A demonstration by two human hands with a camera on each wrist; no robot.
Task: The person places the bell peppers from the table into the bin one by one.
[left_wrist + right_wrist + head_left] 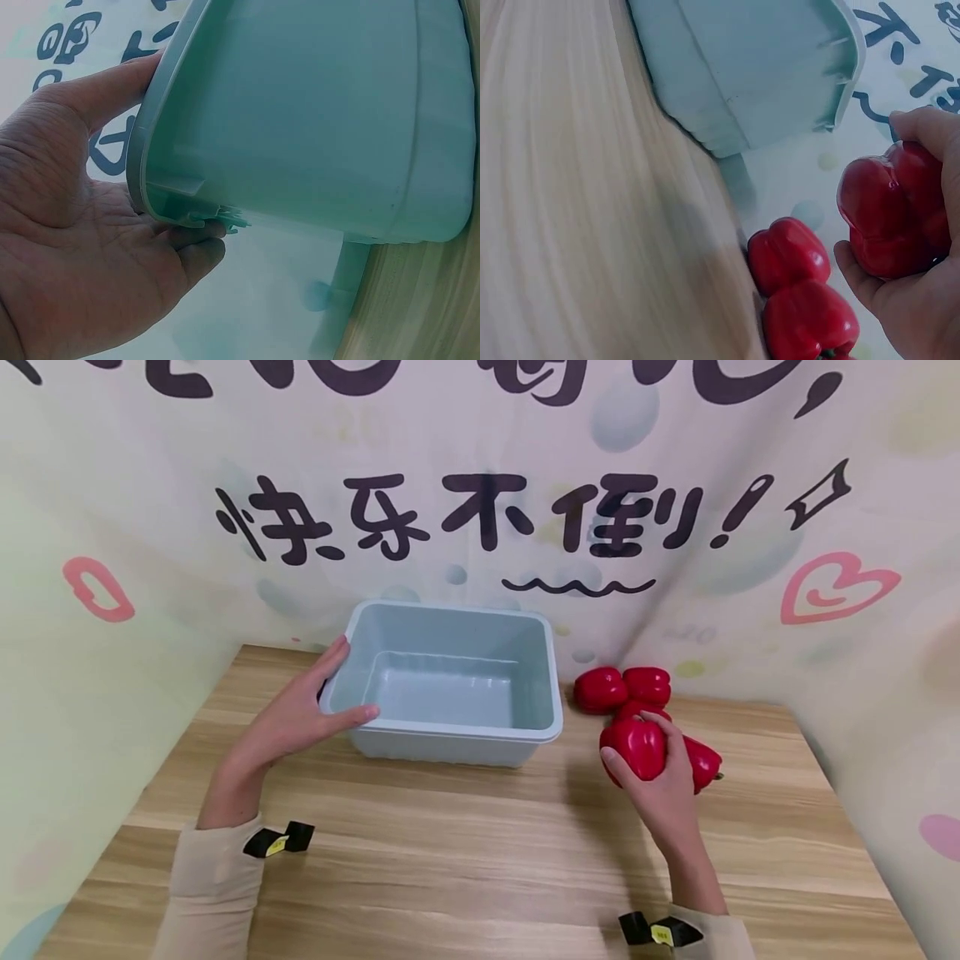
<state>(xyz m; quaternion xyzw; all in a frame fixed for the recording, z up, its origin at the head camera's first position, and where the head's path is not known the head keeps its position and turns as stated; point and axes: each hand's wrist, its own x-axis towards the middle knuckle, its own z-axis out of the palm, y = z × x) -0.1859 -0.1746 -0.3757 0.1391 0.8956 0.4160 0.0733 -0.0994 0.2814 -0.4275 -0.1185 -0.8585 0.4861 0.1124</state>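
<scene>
Between thumb and fingers of the right hand: one pepper, lifted above the table. Deep red, glossy, lobed, with grooves running down between the lobes and bright highlights on the skin. Thumb lies along its near-left side, fingers bent over the far-right side; pinch is firm around the body.

Beyond these fingertips, two peppers stand side by side, touching, near the wall cloth. A third shows just past the fingers, mostly hidden behind the held one. A fourth, right of the fingers, lies on its side, dark stem outward; the hand covers part of it.

Left hand: thumb spread wide from the fingers, gripping the rim at the left end of the tub. Fingers curl under the rim from outside. Tub pale blue, round-cornered, upright, well left of the right fingers.

Count: peppers, five visible (one held, four resting); tub, one; hands, two; sleeves, two.
</scene>
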